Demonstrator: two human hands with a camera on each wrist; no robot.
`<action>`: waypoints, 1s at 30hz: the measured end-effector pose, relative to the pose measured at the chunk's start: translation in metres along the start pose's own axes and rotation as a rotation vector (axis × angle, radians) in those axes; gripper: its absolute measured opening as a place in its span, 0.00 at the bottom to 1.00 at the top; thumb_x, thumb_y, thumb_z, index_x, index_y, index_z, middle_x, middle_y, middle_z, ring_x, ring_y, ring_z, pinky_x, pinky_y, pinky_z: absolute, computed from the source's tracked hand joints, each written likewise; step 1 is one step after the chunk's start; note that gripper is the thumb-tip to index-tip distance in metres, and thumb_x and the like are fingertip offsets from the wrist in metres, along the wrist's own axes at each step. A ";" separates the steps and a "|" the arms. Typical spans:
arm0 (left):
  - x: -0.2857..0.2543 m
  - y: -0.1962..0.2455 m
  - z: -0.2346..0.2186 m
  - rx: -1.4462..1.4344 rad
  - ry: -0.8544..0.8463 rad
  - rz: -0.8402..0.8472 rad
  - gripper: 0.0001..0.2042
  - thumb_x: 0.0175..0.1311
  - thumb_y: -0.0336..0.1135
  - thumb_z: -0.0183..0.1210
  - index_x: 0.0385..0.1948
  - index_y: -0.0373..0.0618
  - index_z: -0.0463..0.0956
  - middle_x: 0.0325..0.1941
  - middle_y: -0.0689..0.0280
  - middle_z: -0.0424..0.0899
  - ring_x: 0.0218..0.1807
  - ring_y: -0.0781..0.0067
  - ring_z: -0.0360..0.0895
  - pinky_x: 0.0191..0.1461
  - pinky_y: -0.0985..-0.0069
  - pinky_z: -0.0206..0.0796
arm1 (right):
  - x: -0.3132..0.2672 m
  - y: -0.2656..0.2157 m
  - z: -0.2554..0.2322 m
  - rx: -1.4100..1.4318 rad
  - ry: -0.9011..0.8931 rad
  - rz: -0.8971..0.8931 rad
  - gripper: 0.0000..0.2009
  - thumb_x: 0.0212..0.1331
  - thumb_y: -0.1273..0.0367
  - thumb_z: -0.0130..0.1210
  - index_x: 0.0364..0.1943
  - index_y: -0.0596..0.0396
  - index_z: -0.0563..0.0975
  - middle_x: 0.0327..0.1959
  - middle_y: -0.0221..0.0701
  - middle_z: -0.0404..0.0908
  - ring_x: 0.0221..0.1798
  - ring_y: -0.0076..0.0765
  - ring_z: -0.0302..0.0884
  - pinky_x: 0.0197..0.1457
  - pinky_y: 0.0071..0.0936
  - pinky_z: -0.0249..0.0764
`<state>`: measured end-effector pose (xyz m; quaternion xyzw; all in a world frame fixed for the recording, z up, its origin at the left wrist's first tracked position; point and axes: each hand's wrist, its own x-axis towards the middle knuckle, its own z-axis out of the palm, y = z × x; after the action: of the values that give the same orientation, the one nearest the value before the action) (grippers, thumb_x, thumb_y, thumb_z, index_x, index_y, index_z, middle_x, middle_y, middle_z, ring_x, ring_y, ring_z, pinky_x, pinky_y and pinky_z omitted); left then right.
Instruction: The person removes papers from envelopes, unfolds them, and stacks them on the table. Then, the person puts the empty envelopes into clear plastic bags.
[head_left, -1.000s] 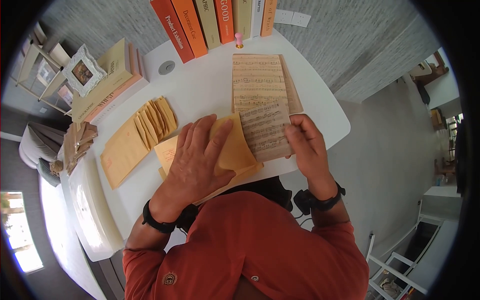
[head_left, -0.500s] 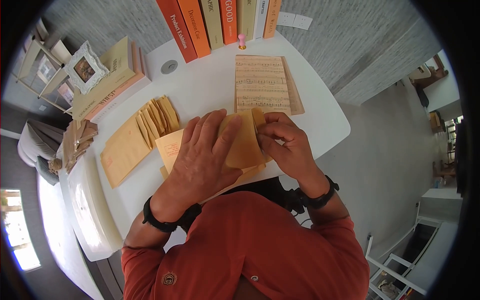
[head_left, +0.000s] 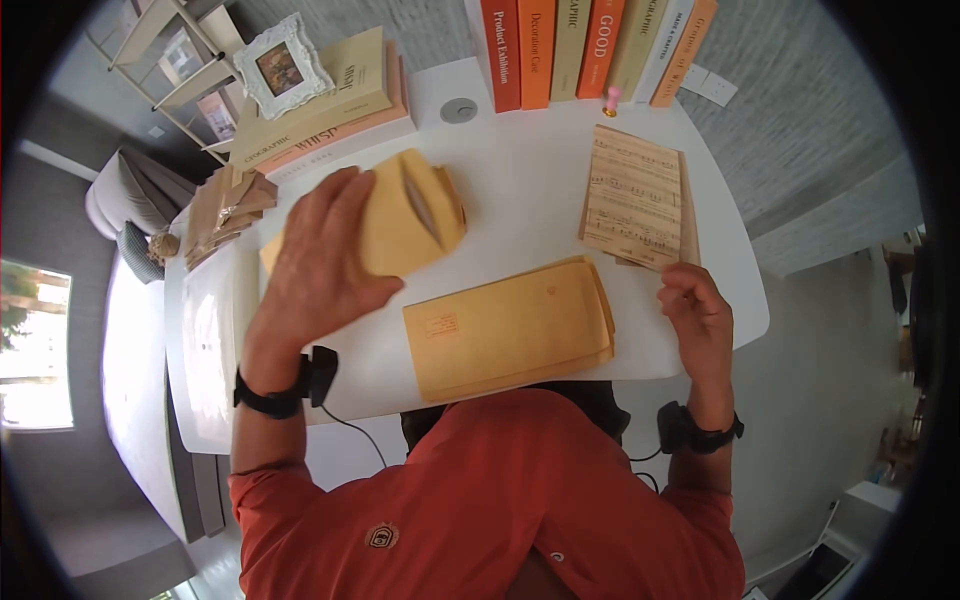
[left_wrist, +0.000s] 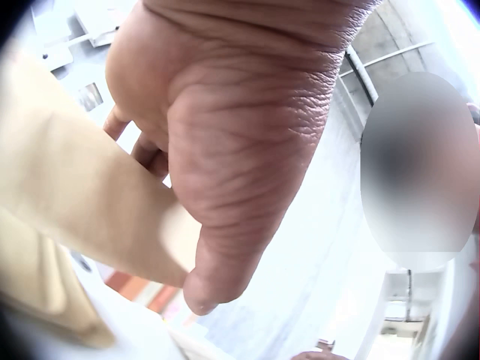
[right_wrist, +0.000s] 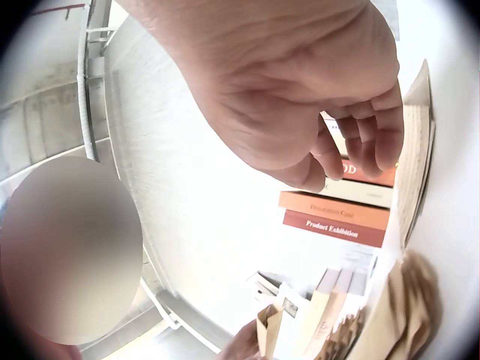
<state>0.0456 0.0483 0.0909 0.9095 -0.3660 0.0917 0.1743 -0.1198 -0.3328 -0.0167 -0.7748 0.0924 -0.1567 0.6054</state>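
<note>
At the left of the desk, my left hand holds a tan paper envelope over a pile of similar envelopes. In the left wrist view the envelope passes between the thumb and the fingers, which are partly hidden behind it. A slit-like opening shows near its right end. Two or more envelopes lie flat in front of me, with red print on the top one. My right hand hovers by the lower edge of the sheet-music papers, fingers loosely curled, nothing in them.
Upright books line the back, with a pink-handled stamp before them. Stacked books bear a white picture frame at back left. Brown paper packets and clear plastic sleeves lie along the left edge.
The music sheet in my right hand went into the envelope. My left hand has carried that envelope left to the pile; my right hand has let go and moved right toward the music papers. The view has turned left.
</note>
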 end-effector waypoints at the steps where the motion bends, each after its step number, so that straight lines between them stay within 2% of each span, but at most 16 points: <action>1: -0.002 -0.014 -0.003 0.022 -0.024 -0.032 0.49 0.35 0.34 0.77 0.69 0.43 0.63 0.70 0.52 0.66 0.71 0.45 0.64 0.74 0.57 0.58 | 0.001 0.006 -0.005 -0.056 0.004 0.017 0.07 0.65 0.79 0.57 0.46 0.61 0.79 0.50 0.29 0.78 0.47 0.21 0.74 0.52 0.20 0.72; 4: -0.008 -0.048 -0.001 0.103 -0.114 -0.113 0.49 0.38 0.37 0.76 0.70 0.45 0.63 0.74 0.52 0.63 0.74 0.46 0.60 0.76 0.57 0.55 | 0.008 0.020 -0.017 -0.176 0.018 0.061 0.08 0.65 0.76 0.59 0.46 0.59 0.80 0.47 0.28 0.80 0.45 0.23 0.75 0.52 0.22 0.74; 6: -0.008 -0.048 0.007 0.134 -0.115 -0.078 0.48 0.40 0.38 0.76 0.71 0.45 0.63 0.75 0.52 0.61 0.75 0.46 0.59 0.77 0.56 0.55 | 0.014 0.027 -0.025 -0.228 0.038 0.072 0.09 0.65 0.75 0.59 0.47 0.59 0.80 0.47 0.28 0.81 0.45 0.25 0.77 0.51 0.24 0.75; 7: -0.004 -0.041 0.015 0.134 -0.113 -0.049 0.48 0.41 0.38 0.76 0.71 0.45 0.62 0.76 0.52 0.61 0.75 0.46 0.59 0.77 0.56 0.54 | 0.018 0.028 -0.027 -0.254 0.046 0.068 0.09 0.65 0.75 0.59 0.47 0.59 0.80 0.47 0.29 0.81 0.46 0.26 0.78 0.51 0.25 0.76; 8: 0.003 -0.030 0.023 0.048 -0.103 -0.040 0.45 0.45 0.33 0.74 0.71 0.46 0.63 0.76 0.53 0.61 0.76 0.46 0.60 0.76 0.57 0.57 | 0.022 0.027 -0.030 -0.283 0.054 0.067 0.09 0.65 0.74 0.59 0.48 0.59 0.80 0.47 0.29 0.82 0.46 0.27 0.79 0.51 0.26 0.77; 11: 0.031 0.010 0.059 -0.244 -0.209 0.168 0.37 0.52 0.31 0.71 0.68 0.44 0.66 0.75 0.52 0.64 0.74 0.46 0.63 0.74 0.59 0.60 | 0.042 0.027 -0.036 -0.355 0.098 0.123 0.14 0.65 0.70 0.59 0.52 0.60 0.80 0.45 0.33 0.84 0.46 0.30 0.81 0.50 0.27 0.78; 12: 0.044 0.030 0.071 -0.193 -0.215 0.271 0.31 0.58 0.31 0.66 0.66 0.40 0.68 0.72 0.50 0.67 0.71 0.47 0.66 0.72 0.60 0.63 | 0.051 0.030 -0.039 -0.367 0.103 0.146 0.15 0.65 0.69 0.59 0.53 0.61 0.79 0.44 0.34 0.84 0.46 0.30 0.81 0.49 0.27 0.78; 13: 0.057 0.047 0.086 -0.224 -0.235 0.321 0.29 0.60 0.32 0.65 0.65 0.39 0.68 0.72 0.50 0.67 0.71 0.47 0.66 0.73 0.59 0.62 | 0.061 0.034 -0.042 -0.378 0.106 0.165 0.17 0.65 0.67 0.59 0.55 0.61 0.79 0.43 0.35 0.85 0.46 0.30 0.81 0.49 0.27 0.77; 16: 0.094 0.071 0.153 -0.225 -0.238 0.418 0.26 0.63 0.36 0.60 0.63 0.37 0.70 0.70 0.51 0.69 0.72 0.50 0.65 0.74 0.60 0.59 | 0.088 0.059 -0.052 -0.390 0.103 0.220 0.17 0.68 0.70 0.56 0.58 0.64 0.75 0.38 0.28 0.82 0.40 0.22 0.77 0.42 0.21 0.75; 18: 0.109 0.078 0.178 -0.192 -0.324 0.458 0.24 0.64 0.36 0.58 0.61 0.38 0.71 0.70 0.52 0.69 0.73 0.53 0.65 0.75 0.59 0.57 | 0.098 0.051 -0.050 -0.388 0.120 0.283 0.20 0.68 0.69 0.56 0.60 0.66 0.72 0.37 0.30 0.81 0.37 0.21 0.76 0.39 0.21 0.74; 20: 0.114 0.082 0.189 -0.154 -0.363 0.500 0.22 0.65 0.36 0.57 0.60 0.39 0.72 0.70 0.54 0.70 0.73 0.56 0.65 0.75 0.58 0.56 | 0.105 0.045 -0.044 -0.312 0.128 0.334 0.23 0.67 0.66 0.57 0.62 0.68 0.71 0.35 0.32 0.81 0.31 0.21 0.75 0.33 0.21 0.72; 23: 0.107 0.087 0.192 -0.123 -0.368 0.554 0.20 0.66 0.35 0.55 0.59 0.41 0.73 0.70 0.58 0.71 0.72 0.61 0.66 0.75 0.54 0.54 | 0.113 0.034 -0.033 -0.192 0.187 0.423 0.25 0.66 0.66 0.60 0.62 0.68 0.70 0.34 0.30 0.80 0.28 0.21 0.73 0.30 0.21 0.70; 26: 0.104 0.086 0.189 -0.145 -0.393 0.573 0.19 0.66 0.35 0.55 0.59 0.44 0.73 0.69 0.62 0.72 0.72 0.65 0.67 0.76 0.51 0.52 | 0.116 0.032 -0.031 -0.021 0.128 0.453 0.22 0.65 0.66 0.61 0.58 0.68 0.74 0.35 0.31 0.82 0.30 0.21 0.75 0.32 0.21 0.72; 30: 0.104 0.082 0.192 -0.194 -0.369 0.611 0.19 0.66 0.34 0.55 0.58 0.44 0.74 0.68 0.63 0.73 0.71 0.65 0.68 0.76 0.51 0.52 | 0.119 0.049 -0.032 -0.062 0.022 0.413 0.17 0.64 0.66 0.62 0.49 0.67 0.79 0.36 0.31 0.84 0.33 0.22 0.77 0.36 0.22 0.74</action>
<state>0.0703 -0.1466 -0.0350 0.7387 -0.6530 -0.0611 0.1554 -0.0173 -0.4136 -0.0420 -0.7561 0.2606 -0.0346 0.5994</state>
